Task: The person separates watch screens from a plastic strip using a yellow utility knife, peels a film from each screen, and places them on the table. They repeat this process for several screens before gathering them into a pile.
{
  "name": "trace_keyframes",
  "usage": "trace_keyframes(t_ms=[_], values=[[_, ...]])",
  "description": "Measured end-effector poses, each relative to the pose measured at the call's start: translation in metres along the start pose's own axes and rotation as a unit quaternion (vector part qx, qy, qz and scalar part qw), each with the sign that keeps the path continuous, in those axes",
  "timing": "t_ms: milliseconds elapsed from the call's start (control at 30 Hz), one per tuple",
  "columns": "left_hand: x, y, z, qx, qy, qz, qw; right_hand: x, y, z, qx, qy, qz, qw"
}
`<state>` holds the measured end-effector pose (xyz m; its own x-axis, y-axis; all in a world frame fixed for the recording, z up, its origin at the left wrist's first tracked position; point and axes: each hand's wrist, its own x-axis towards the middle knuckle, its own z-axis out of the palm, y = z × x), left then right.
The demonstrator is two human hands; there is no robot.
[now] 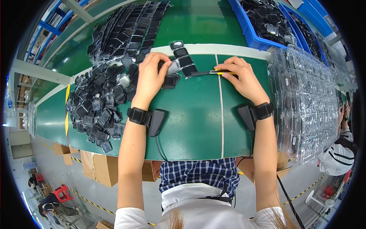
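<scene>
On the green table lies a short strip of small black square pieces in clear plastic film (185,61). At its left edge my left hand (152,72) is closed, thumb and forefinger pinching a light, shiny film-wrapped square (174,67). My right hand (239,74) grips a slim tool (228,72) with a yellow handle and a long dark front end, whose kind I cannot make out for certain. The tool's tip points left and meets the strip's nearest square. Just below my left fingers rest loose black squares (169,82).
A heap of loose black wrapped squares (100,101) covers the table's left. Behind it lie long strips of them (131,30). Clear plastic trays (305,107) are stacked at right; blue bins (253,36) of black pieces stand at far right. Cables hang from both wrist-strapped devices.
</scene>
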<state>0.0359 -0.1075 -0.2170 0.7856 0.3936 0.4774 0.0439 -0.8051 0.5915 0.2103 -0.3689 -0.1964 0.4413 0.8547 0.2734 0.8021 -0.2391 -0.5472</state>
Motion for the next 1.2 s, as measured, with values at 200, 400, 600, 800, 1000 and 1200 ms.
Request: trace_keyframes(t_ms=[200, 400, 600, 800, 1000, 1200], values=[[-0.006, 0.038, 0.0, 0.129, -0.053, 0.112, 0.984, -0.001, 0.007, 0.0, -0.032, 0.054, 0.031, 0.998], [-0.005, 0.04, 0.001, 0.114, -0.083, 0.146, 0.979, 0.0, 0.003, 0.001, -0.057, 0.038, 0.013, 0.998], [-0.005, 0.04, 0.003, -0.007, -0.105, 0.079, 0.991, -0.002, -0.009, 0.005, -0.004, -0.038, -0.015, 0.999], [-0.006, 0.036, 0.003, 0.004, -0.145, 0.046, 0.988, -0.002, -0.015, 0.007, 0.011, -0.058, -0.031, 0.998], [-0.005, 0.036, 0.006, 0.007, -0.148, 0.043, 0.988, -0.001, -0.019, 0.014, 0.01, -0.05, -0.027, 0.998], [-0.004, 0.037, 0.007, 0.021, -0.151, 0.056, 0.987, -0.002, -0.007, 0.004, 0.021, -0.058, -0.064, 0.996]])
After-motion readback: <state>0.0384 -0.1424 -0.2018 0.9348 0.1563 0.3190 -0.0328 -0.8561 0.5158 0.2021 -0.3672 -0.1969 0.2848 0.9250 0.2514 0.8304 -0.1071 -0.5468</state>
